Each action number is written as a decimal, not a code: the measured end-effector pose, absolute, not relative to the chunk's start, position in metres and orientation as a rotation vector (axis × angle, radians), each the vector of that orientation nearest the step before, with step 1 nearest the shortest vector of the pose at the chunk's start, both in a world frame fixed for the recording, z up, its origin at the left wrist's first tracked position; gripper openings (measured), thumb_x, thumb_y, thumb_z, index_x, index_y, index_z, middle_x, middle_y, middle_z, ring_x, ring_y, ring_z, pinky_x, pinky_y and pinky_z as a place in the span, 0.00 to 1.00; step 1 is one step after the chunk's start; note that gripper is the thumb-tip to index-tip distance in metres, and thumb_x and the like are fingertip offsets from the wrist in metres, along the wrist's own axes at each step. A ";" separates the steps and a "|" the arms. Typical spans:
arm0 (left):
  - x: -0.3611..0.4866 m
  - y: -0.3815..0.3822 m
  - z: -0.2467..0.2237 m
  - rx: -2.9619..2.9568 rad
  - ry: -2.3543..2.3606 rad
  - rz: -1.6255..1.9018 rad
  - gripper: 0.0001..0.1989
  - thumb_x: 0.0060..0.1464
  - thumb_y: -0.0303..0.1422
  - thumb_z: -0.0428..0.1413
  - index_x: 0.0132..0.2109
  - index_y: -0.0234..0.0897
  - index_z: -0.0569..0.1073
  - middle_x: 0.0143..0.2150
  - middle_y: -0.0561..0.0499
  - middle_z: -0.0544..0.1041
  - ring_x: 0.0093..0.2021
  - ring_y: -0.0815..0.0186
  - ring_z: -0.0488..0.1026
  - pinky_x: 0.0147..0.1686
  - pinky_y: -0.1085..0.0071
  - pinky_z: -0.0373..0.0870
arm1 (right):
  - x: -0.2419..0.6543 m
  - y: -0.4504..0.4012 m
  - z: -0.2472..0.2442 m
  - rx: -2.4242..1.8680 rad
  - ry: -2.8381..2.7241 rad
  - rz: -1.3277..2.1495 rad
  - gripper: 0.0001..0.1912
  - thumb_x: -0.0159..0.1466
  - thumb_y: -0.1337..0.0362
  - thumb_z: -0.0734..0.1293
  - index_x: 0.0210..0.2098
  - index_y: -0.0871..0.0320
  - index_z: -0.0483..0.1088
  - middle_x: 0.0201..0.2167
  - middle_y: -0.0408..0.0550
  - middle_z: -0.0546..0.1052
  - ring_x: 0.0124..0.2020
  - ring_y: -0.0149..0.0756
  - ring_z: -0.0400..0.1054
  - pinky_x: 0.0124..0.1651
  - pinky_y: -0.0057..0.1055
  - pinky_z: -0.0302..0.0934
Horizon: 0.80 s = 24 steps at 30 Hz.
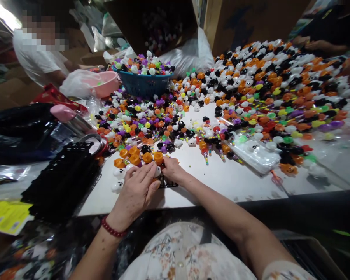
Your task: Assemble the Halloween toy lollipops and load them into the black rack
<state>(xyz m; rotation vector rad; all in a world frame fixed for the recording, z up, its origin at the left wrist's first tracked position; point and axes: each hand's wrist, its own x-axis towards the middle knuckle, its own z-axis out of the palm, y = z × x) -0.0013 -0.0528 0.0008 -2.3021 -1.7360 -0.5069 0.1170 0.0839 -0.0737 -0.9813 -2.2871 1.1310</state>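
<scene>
On the white table edge in front of me is a black slotted plastic tray point(169, 182), partly hidden under my hands. Rows of small toppers stand at it: orange pumpkin toppers point(135, 159) behind, white ghost-like toppers point(117, 186) at the left. My left hand point(139, 186) lies over the toppers with its fingers stretched out, covering several of them. Close beside it, my right hand point(173, 170) has its fingers curled at the right end of the row, against an orange topper point(158, 157). What sits inside those fingers is hidden.
A stack of black trays point(65, 175) lies at the left, near a pink-capped bottle point(64, 113). Large heaps of mixed toppers point(251, 85) cover the table's back and right. A blue basket point(144, 83), a pink basin point(106, 83) and a clear plastic bag point(255, 153) stand among them. Two people are nearby.
</scene>
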 end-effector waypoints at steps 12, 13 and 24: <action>-0.002 -0.047 0.005 -2.241 -1.752 -0.501 0.20 0.65 0.35 0.48 0.61 0.35 0.66 0.61 0.39 0.71 0.59 0.55 0.69 0.56 0.56 0.58 | 0.113 0.085 -0.085 -0.853 -2.497 0.974 0.08 0.62 0.69 0.62 0.40 0.60 0.71 0.37 0.51 0.77 0.38 0.42 0.70 0.40 0.33 0.60; -0.001 -0.045 0.006 -2.226 -1.757 -0.488 0.21 0.65 0.36 0.48 0.62 0.36 0.66 0.62 0.39 0.70 0.60 0.54 0.67 0.56 0.55 0.57 | 0.111 0.084 -0.085 -0.846 -2.499 0.970 0.07 0.62 0.68 0.63 0.40 0.60 0.71 0.37 0.51 0.77 0.38 0.42 0.69 0.40 0.33 0.60; -0.001 -0.022 0.000 -2.304 -1.711 -0.324 0.20 0.67 0.40 0.42 0.58 0.38 0.70 0.65 0.42 0.67 0.61 0.57 0.69 0.54 0.57 0.58 | 0.220 0.104 -0.074 -1.446 -2.137 0.516 0.14 0.64 0.60 0.68 0.46 0.60 0.67 0.42 0.53 0.73 0.39 0.39 0.68 0.42 0.33 0.62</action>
